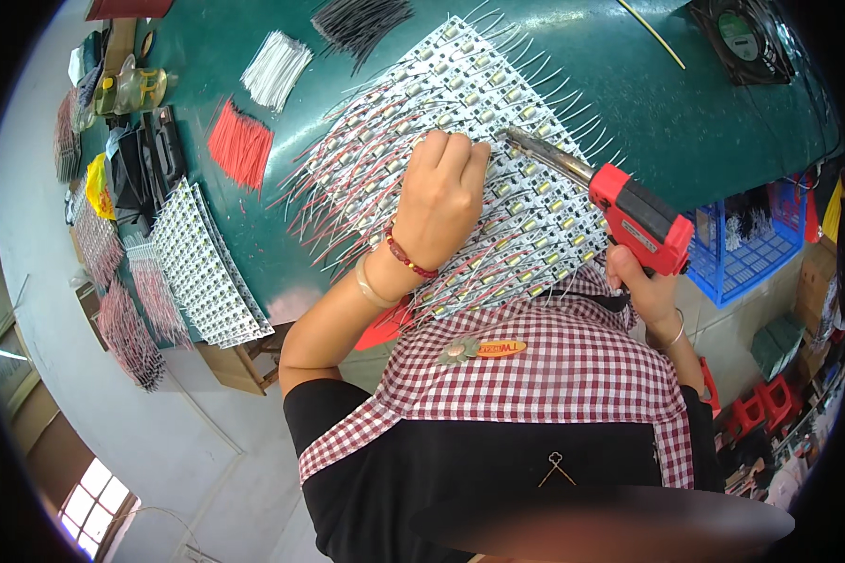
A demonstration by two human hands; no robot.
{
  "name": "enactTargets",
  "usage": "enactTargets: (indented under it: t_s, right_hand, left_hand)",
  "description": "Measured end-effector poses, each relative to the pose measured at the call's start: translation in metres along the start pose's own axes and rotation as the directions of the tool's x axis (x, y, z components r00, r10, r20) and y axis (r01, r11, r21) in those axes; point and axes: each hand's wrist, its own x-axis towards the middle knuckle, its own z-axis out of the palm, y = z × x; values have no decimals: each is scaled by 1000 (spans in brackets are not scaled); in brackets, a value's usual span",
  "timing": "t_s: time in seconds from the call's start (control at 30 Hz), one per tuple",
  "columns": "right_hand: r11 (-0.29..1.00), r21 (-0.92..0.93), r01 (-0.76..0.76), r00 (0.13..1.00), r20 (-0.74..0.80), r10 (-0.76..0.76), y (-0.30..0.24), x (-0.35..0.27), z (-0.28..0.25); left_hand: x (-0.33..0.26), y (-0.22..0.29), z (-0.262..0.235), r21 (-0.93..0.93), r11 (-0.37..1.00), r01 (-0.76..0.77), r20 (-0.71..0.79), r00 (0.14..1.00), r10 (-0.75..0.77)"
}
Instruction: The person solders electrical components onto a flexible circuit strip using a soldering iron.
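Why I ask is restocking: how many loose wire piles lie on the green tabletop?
3: red pile left of the circuit-board panel, white pile beyond the red, black pile right of the white, near the picture's top edge. Any under the panel would be hidden.

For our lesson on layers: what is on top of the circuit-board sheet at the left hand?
Small components and thin wires show; what lies directly beneath the left hand and soldering gun is hidden.
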Motion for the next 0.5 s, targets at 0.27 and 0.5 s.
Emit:
enactTargets:
  t_s: [0.27, 0.5]
  right_hand:
    - [981, -193, 8, 1000, -11, -10, 5, 5, -3]
    - [957, -275, 94, 996, 19, -92, 5, 2, -7]
  left_hand:
    - [2, -1, -4, 9, 1000, -20, 34, 999, 20]
    - [6, -3, -5, -27, 999, -30, 47, 998, 32]
